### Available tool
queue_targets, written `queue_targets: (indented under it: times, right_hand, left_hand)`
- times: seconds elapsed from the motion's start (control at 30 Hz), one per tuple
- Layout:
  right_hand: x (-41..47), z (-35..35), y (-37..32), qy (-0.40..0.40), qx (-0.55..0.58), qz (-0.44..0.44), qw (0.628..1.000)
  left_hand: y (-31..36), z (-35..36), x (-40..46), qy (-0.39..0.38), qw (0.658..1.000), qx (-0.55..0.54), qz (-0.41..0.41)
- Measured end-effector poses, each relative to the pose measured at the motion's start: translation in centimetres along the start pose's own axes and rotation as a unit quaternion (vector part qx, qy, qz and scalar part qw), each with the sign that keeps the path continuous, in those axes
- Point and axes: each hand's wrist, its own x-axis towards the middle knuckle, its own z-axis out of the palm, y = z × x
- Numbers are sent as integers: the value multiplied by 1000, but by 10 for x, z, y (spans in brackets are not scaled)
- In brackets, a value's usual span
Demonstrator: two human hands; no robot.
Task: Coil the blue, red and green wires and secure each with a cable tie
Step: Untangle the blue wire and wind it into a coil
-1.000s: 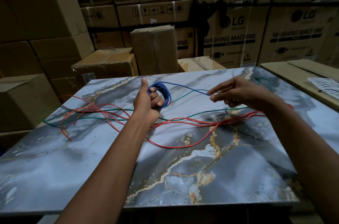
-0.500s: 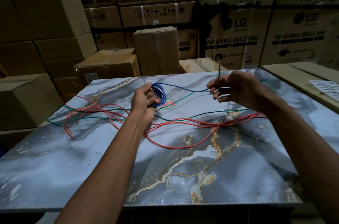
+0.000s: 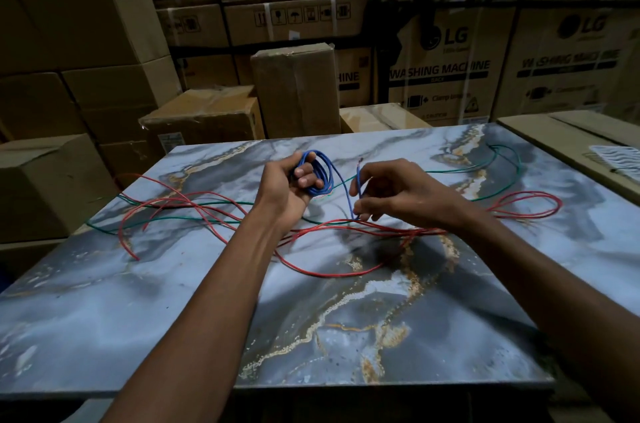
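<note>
One of three wires nearly coiled: blue wire [image 3: 320, 173] looped round left hand [image 3: 289, 189] fingers above marble counter [image 3: 450, 336], tail pinched in right hand [image 3: 394, 196]. Red wire [image 3: 207, 211], green wire [image 3: 505, 163] loose, untied. Tail shorter than before, right hand closer.

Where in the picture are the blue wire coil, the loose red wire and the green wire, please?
blue wire coil [image 3: 322, 173]: head view, on the loops beside the left hand's fingers.
red wire [image 3: 207, 216]: head view, on a strand lying left of the forearm.
green wire [image 3: 512, 163]: head view, on its far right bend.
</note>
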Motion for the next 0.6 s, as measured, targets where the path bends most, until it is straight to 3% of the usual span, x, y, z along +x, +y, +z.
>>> queue_targets:
  times: [0.2, 0.43, 0.6]
  right_hand:
    - [-6, 12, -16, -9, 209, 25, 978]
    - [-5, 9, -23, -21, 261, 5, 965]
    - [-2, 3, -21, -15, 327, -2, 945]
  left_hand:
    - [-10, 7, 0, -33, 998, 56, 5]
    - [-27, 23, -13, -61, 979, 192, 28]
    - [-29, 28, -17, -83, 971, 217, 51]
